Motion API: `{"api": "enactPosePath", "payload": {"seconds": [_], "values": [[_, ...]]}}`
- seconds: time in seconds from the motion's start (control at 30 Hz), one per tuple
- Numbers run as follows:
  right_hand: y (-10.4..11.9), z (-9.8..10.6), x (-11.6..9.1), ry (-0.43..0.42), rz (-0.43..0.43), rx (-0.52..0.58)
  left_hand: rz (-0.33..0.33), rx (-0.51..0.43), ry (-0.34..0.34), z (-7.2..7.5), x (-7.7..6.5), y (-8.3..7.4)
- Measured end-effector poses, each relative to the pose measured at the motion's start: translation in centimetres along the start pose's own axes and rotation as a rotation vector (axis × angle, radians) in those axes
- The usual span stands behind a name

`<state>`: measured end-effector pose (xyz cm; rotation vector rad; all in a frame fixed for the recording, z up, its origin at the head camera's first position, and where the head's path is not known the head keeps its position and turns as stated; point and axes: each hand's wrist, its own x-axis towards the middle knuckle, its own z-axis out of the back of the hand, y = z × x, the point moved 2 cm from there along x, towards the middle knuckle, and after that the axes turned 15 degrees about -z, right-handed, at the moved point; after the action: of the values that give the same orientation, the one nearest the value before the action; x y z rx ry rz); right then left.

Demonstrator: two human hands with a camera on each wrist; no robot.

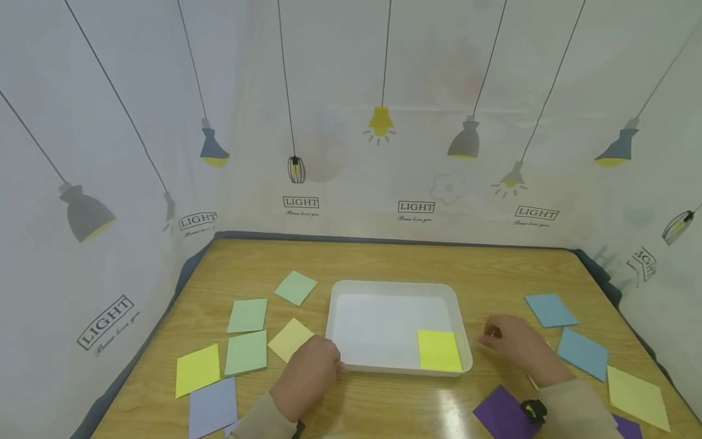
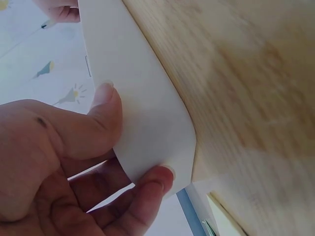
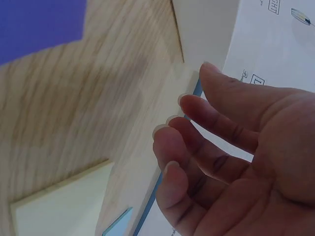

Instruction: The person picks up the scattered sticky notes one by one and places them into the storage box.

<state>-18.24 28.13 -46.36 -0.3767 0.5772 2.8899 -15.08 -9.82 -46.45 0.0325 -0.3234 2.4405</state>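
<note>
A shallow white tray (image 1: 378, 329) stands at the middle of the wooden table, with a bright yellow sticky-note pad (image 1: 439, 350) lying flat in its near right corner. My left hand (image 1: 314, 367) is at the tray's near left corner. In the left wrist view its thumb and fingers grip the tray wall (image 2: 142, 93). Just right of the tray, my right hand (image 1: 518, 342) holds nothing, its fingers loosely bent as the right wrist view shows. Below the right forearm lies a dark purple pad (image 1: 506, 414), partly covered by the sleeve.
On the left lie green pads (image 1: 246, 352), a pale yellow pad (image 1: 290, 339), a bright yellow pad (image 1: 197, 370) and a lavender pad (image 1: 212, 407). Blue pads (image 1: 583, 353) and a cream pad (image 1: 637, 397) lie on the right. A lamp-print curtain (image 1: 351, 231) encloses the table.
</note>
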Motion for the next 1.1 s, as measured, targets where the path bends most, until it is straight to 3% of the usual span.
{"api": "enactPosePath", "payload": {"seconds": [0.4,0.63,0.87,1.1], "values": [[-2.1,0.3,0.2,0.000,-0.041,-0.034,0.009,0.002,0.016,0.2,0.1,-0.1],[-3.5,0.9,0.0,-0.012,0.017,-0.024,0.016,-0.003,0.009,0.0,0.1,-0.1],[-4.7,1.3,-0.1,0.034,-0.024,-0.055,0.013,-0.006,0.010,0.0,0.0,-0.1],[-5.8,1.7,0.1,0.033,0.015,-0.036,0.003,0.005,-0.003,0.0,0.1,-0.1]]}}
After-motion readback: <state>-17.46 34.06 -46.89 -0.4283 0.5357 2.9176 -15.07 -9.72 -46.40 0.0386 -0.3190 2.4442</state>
